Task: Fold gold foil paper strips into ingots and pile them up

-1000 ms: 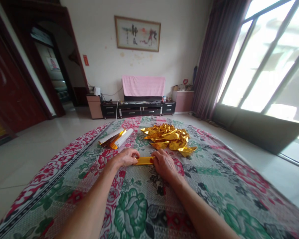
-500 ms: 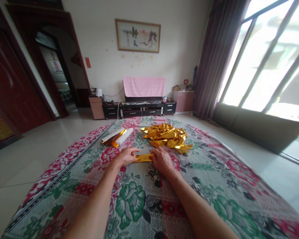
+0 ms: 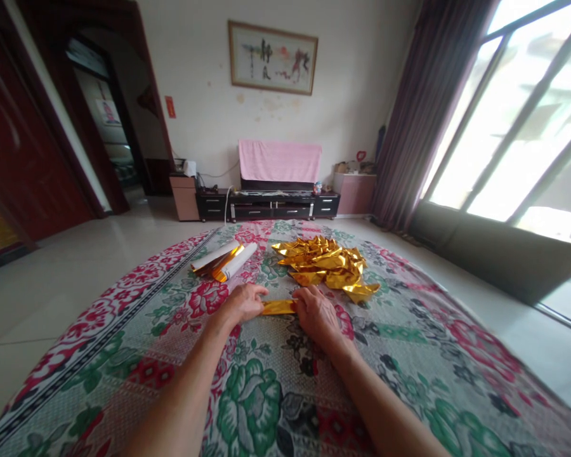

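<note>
A narrow folded strip of gold foil paper (image 3: pixel 279 307) lies flat on the patterned tablecloth (image 3: pixel 247 406). Its left end is gripped by my left hand (image 3: pixel 243 302), whose index finger points inward above the strip. My right hand (image 3: pixel 315 309) closes over the right end, with the fingers bent and the tips pressed down. Just beyond my right hand is a heap of folded gold foil pieces (image 3: pixel 326 260) with pointed ends. Past my left hand rest rolled sheets of white-backed gold paper (image 3: pixel 238 261), lying at a slant.
The round table's edge curves away on both sides. Beyond it stand a low black TV cabinet (image 3: pixel 252 209) and a screen draped with a pink towel (image 3: pixel 280 161). Tall windows and a purple curtain (image 3: pixel 419 114) are on the right, a dark red door (image 3: pixel 23 139) on the left.
The camera view has tilted and shifted slightly. Both hands keep their hold on the strip's ends, and my left index finger sits a little lower. The heap and rolls are unchanged.
</note>
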`<state>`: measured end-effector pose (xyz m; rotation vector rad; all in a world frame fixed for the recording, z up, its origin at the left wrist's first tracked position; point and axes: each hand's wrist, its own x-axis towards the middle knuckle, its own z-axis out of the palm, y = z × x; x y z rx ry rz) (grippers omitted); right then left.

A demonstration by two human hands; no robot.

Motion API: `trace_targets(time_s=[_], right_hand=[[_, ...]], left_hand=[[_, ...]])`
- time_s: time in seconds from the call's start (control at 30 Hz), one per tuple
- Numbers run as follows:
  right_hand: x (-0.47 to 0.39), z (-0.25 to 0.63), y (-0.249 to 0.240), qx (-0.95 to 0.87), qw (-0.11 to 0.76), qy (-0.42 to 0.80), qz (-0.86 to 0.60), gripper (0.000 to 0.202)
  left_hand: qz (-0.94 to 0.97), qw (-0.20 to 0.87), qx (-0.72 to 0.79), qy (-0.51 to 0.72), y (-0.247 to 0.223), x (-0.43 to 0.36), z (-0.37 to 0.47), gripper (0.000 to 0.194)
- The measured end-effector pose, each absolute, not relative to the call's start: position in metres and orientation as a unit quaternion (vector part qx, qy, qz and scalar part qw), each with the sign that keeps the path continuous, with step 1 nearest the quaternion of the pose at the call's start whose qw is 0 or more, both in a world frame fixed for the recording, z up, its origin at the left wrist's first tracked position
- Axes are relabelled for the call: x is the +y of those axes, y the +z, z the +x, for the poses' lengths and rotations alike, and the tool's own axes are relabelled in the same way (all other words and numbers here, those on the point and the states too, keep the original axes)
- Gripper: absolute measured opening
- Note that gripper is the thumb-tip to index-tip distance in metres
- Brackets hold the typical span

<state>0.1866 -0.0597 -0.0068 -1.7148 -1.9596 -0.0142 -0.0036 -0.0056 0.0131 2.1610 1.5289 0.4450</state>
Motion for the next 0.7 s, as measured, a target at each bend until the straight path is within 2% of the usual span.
trace_targets(time_s=[0.7], right_hand=[[-0.0537,0.1861,-0.0090,-0.719,0.262,-0.009,-0.644,0.019]], left_hand=[[0.769,0.198,0.595,0.126,0.0162,-0.0056,0.0023,0.043]])
